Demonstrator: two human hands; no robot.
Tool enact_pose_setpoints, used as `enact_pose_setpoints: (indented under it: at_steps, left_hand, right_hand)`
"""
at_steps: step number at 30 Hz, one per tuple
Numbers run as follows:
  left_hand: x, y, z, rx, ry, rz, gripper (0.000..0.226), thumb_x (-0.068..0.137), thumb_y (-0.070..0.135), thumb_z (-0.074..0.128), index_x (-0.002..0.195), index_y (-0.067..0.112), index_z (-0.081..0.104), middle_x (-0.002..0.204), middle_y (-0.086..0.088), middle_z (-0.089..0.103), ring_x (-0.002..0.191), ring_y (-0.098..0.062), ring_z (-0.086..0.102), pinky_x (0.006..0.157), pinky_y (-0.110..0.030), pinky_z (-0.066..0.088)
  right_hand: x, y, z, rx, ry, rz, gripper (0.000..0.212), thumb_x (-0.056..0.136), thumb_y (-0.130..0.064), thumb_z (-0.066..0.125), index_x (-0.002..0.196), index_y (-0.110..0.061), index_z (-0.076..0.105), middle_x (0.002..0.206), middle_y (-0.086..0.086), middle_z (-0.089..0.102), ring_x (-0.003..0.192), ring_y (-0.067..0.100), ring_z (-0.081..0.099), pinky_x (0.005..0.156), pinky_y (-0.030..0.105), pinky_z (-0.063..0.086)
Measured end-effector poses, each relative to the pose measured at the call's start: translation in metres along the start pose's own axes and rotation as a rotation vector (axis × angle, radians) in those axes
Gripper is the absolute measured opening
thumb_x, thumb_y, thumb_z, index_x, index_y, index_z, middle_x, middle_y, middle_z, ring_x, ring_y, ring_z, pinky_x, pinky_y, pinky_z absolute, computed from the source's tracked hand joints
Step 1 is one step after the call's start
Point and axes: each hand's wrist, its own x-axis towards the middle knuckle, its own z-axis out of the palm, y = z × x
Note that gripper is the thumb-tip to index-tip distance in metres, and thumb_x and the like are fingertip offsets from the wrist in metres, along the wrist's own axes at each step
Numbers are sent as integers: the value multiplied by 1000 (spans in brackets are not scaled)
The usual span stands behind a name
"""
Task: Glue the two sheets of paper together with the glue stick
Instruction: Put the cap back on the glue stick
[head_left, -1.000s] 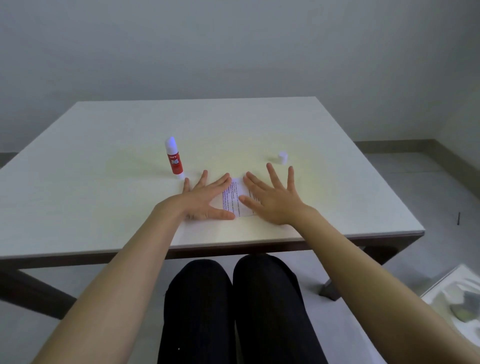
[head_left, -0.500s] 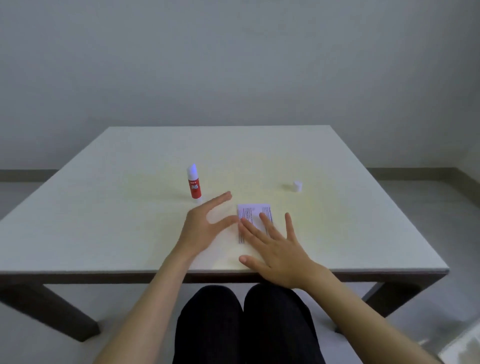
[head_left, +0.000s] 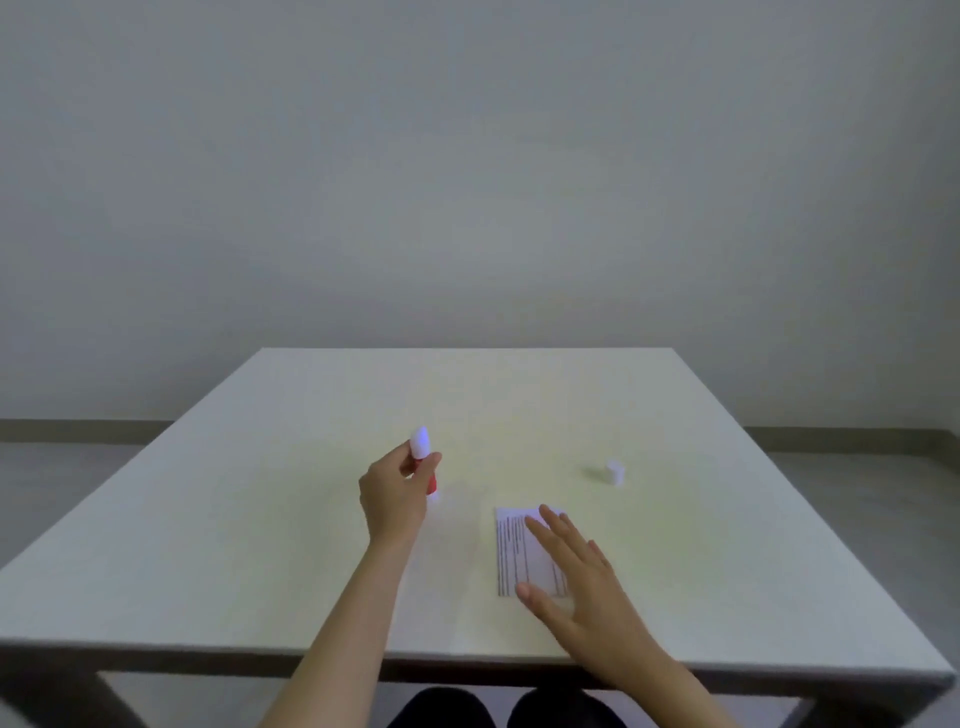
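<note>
A small white paper with printed lines (head_left: 514, 551) lies on the table near the front edge. I cannot tell two sheets apart. My right hand (head_left: 576, 582) rests flat on its right part with fingers spread. To the left, the red glue stick (head_left: 423, 457) with its white uncapped tip stands upright, and my left hand (head_left: 395, 493) is closed around its body. The white cap (head_left: 615, 472) stands apart on the table to the right of the paper.
The pale square table (head_left: 260, 519) has a dark frame under its front edge. My knees in dark trousers (head_left: 498, 709) show below the edge. A grey wall stands behind the table.
My left hand left the paper, moved left and closed around the glue stick. My right hand stayed on the paper. The camera tilted upward.
</note>
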Motion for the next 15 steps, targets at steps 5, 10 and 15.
enact_pose_setpoints:
  at_steps: [5, 10, 15]
  left_hand:
    - [-12, 30, 5, -221, -281, -1, 26, 78, 35, 67, 68, 12, 68, 58, 16, 69, 61, 1, 52, 60, -11, 39]
    - [-17, 53, 7, -411, -389, -24, 17, 74, 31, 74, 77, 15, 75, 85, 21, 75, 89, -6, 70, 89, -28, 52]
    - [-23, 59, -7, -596, -424, -67, 7, 76, 26, 71, 74, 26, 77, 93, 1, 77, 94, -19, 72, 89, -29, 52]
  right_hand:
    - [35, -22, -7, 322, 342, 153, 27, 94, -27, 52, 120, -23, 60, 123, -5, 61, 104, 6, 58, 90, 19, 44]
    - [73, -46, -20, 939, 89, 514, 49, 98, -45, 33, 108, -8, 63, 80, 9, 71, 54, 19, 62, 53, 26, 46]
    - [70, -44, -26, 1278, -232, 608, 49, 95, -45, 43, 82, -4, 67, 57, 4, 60, 43, 14, 52, 43, 21, 45]
